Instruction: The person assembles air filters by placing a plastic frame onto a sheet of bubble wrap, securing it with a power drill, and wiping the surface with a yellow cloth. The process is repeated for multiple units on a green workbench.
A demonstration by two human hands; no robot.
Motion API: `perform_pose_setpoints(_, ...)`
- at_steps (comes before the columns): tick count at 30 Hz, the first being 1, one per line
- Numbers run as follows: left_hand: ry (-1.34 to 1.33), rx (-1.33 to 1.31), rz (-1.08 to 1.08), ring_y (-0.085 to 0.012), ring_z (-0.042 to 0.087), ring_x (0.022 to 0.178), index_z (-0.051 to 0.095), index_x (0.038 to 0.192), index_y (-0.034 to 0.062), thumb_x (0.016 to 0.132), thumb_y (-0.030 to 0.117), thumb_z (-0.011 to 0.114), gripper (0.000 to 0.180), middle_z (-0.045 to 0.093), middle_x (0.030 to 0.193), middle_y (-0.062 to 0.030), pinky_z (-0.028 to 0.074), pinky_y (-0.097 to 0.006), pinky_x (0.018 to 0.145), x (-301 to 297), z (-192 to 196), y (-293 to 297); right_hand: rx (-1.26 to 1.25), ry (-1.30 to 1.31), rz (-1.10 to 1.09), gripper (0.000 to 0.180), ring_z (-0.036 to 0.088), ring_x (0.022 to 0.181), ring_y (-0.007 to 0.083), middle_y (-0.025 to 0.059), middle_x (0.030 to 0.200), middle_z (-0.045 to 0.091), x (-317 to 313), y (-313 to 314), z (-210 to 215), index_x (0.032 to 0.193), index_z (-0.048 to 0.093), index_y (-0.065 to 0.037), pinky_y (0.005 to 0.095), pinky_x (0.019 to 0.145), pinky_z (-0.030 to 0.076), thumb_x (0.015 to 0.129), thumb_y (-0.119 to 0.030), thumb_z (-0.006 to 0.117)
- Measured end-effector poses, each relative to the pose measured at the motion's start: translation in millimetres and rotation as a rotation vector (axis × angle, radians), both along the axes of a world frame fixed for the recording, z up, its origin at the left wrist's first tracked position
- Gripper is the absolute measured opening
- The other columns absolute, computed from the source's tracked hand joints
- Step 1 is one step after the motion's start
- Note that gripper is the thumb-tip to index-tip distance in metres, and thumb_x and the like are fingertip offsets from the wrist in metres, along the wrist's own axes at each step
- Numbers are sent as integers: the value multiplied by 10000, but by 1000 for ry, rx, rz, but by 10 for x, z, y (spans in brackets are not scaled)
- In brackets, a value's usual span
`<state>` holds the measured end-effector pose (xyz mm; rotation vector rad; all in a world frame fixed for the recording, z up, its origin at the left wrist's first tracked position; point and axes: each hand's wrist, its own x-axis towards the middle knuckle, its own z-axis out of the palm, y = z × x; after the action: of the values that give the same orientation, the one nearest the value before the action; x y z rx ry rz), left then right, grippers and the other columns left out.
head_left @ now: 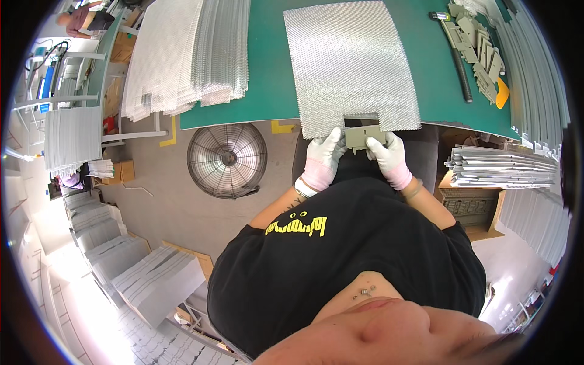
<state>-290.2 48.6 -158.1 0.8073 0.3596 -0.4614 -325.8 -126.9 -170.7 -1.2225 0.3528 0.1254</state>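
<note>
1. White-gloved right hand: closed on the right end of a grey-green plate, thumb on its near face.
2. Left hand, also gloved: fingers bent at the plate's left end and beside the corner of a silver mesh sheet; cannot tell which it grips.
3. Plate: between both hands, at the notch in the sheet's near edge.
4. Sheet: ahead of both hands, on a green table, near edge overhanging.
5. Ahead and right of the right hand: loose plates, an orange piece.
6. Ahead and left of the left hand: stacked mesh sheets.
7. Left of the left hand: floor fan.
</note>
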Motion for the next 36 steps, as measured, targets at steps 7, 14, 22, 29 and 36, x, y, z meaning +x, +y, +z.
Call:
perform_pose_setpoints(7, 1, 60, -77, -168, 664, 975, 676, 1085, 2, 971, 240, 681, 264, 701, 1061, -74, 529, -347, 870, -37, -26, 42, 4, 12, 45, 233, 534, 594, 69, 20, 719, 615, 44, 6, -63, 948, 639, 28, 237, 550, 433, 941, -198, 698)
perform_pose_setpoints(14, -179, 246, -370, -120, 644, 922, 648, 1195, 16, 1026, 286, 583, 325, 700, 1066, -45, 517, -285, 810, -4, -118, -61, -80, -18, -119, 244, 549, 677, 62, 20, 845, 644, 37, 134, 80, 1044, 618, 20, 229, 609, 446, 958, -199, 681)
perform_pose_setpoints(22, -212, 200, -406, -106, 655, 832, 626, 1194, 16, 1049, 286, 537, 319, 703, 1012, -53, 534, -266, 741, 18, -155, 5, 94, 127, -300, 180, 537, 678, 50, 9, 801, 647, 66, -42, 16, 899, 643, -15, 217, 613, 431, 965, -180, 675)
perform_pose_setpoints(29, -68, -37, -249, -166, 688, 921, 602, 1227, 43, 1052, 280, 531, 304, 700, 1089, -82, 567, -319, 812, -52, -86, -94, 425, 75, -351, 134, 574, 695, 86, 32, 815, 660, 93, -49, -74, 921, 621, -55, 249, 650, 465, 916, -127, 734)
perform_pose_setpoints(36, -78, -102, -288, -205, 665, 1067, 556, 1305, 46, 1053, 271, 525, 339, 664, 1211, -95, 558, -350, 900, -34, -101, -46, 496, 44, -358, 175, 562, 692, 90, 20, 818, 639, 45, 2, -184, 955, 617, -51, 246, 681, 471, 901, -145, 754)
